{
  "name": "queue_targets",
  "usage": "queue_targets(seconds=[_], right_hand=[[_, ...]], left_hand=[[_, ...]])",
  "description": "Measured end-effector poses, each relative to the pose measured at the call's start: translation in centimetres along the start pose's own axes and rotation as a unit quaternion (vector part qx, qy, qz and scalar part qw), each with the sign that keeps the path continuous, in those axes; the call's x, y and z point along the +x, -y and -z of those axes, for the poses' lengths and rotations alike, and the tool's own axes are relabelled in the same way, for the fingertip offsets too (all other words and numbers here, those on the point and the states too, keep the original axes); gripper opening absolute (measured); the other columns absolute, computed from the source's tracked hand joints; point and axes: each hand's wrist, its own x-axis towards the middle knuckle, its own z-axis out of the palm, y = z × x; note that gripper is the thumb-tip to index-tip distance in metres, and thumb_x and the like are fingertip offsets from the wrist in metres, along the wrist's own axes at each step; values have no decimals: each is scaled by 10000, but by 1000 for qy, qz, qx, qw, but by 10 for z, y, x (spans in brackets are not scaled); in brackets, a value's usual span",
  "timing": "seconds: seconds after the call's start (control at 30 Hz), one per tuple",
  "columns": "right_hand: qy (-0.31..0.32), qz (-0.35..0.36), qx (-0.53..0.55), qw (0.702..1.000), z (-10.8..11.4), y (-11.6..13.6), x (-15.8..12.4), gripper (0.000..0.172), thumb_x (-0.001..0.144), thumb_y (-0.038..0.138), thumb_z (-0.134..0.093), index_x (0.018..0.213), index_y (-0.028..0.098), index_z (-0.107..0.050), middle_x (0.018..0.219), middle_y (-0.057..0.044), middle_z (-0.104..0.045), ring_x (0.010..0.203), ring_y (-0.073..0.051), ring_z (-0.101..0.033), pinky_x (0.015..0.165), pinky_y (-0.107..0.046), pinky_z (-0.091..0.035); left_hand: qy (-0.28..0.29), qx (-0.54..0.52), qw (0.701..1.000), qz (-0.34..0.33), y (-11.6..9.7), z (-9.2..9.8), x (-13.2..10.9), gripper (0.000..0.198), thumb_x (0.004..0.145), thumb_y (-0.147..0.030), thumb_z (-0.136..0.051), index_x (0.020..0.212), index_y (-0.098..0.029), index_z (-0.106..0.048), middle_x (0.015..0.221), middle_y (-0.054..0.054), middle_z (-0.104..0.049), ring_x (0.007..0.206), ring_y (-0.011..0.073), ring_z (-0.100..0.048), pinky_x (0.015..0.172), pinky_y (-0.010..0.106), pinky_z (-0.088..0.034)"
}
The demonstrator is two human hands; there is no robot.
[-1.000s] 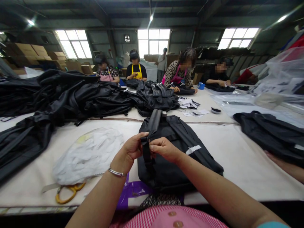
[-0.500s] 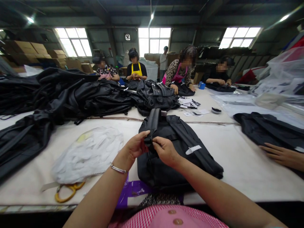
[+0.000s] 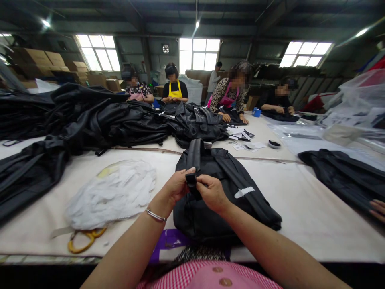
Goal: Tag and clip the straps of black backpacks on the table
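A black backpack [image 3: 207, 216] lies on the table in front of me, its shoulder straps facing up. Both my hands work at the lower part of its left shoulder strap [image 3: 195, 154]. My left hand [image 3: 177, 185] pinches the strap beside a dark buckle-like piece [image 3: 190, 179]. From the other side, my right hand [image 3: 212, 192] grips the strap with thumb and fingertips; exactly what lies between them is partly hidden. Around the other shoulder strap [image 3: 231, 172] is a white strip with a jagged edge [image 3: 244, 192].
Left of the backpack sit a clear bag of white pieces [image 3: 112, 196] and yellow-handled scissors [image 3: 81, 241]. Black bags are heaped [image 3: 120, 120] at the back left. Another backpack [image 3: 343, 172] lies at right beside a co-worker's hand [image 3: 379, 209]. Paper tags [image 3: 240, 132] lie beyond; several people work across the table.
The buckle-like piece on the strap is now turned up into view between my hands. At right, the co-worker's hand has drawn back toward the edge of the view.
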Motion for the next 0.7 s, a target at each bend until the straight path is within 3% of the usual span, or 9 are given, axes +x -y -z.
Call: queue_targets(seconds=[0.13, 0.23, 0.33, 0.43, 0.7], right_hand=[[1, -73, 79, 994, -1, 0, 2, 176, 783, 286, -598, 789, 162, -723, 722, -24, -679, 687, -169, -600, 652, -269, -463], [29, -75, 113, 990, 1, -4, 2, 198, 770, 314, -623, 860, 164, -716, 794, -36, -697, 741, -183, -620, 697, -292, -479], [58, -54, 71, 994, 5, -5, 1, 163, 774, 303, -625, 815, 168, -705, 755, -28, -674, 711, -170, -597, 688, -291, -468], [36, -27, 24, 999, 8, 0, 3, 164, 796, 287, -596, 731, 168, -688, 722, -24, -649, 698, -159, -571, 683, -278, -451], [-6, -101, 20, 995, 2, -5, 5, 254, 799, 395, -607, 730, 153, -638, 668, -19, -630, 635, -152, -564, 607, -258, -430]], left_hand=[[-18, 19, 1000, -5, -1, -3, -3, 347, 685, -388, -783, 684, -145, -535, 537, -37, -522, 431, 83, -491, 435, 214, -425], [-21, 30, 999, 0, -7, -3, -4, 355, 667, -394, -788, 682, -144, -536, 536, -38, -517, 435, 84, -485, 435, 218, -424], [-23, 28, 999, -2, -11, -4, -4, 357, 643, -388, -797, 672, -143, -539, 531, -41, -515, 436, 80, -476, 432, 214, -415], [-20, 36, 999, -7, -7, -5, -2, 362, 633, -391, -798, 663, -146, -534, 528, -46, -508, 435, 73, -465, 427, 204, -389], [-78, 133, 986, -67, -7, -2, 0, 349, 681, -444, -733, 666, -161, -529, 556, -27, -537, 467, 93, -488, 444, 211, -411]])
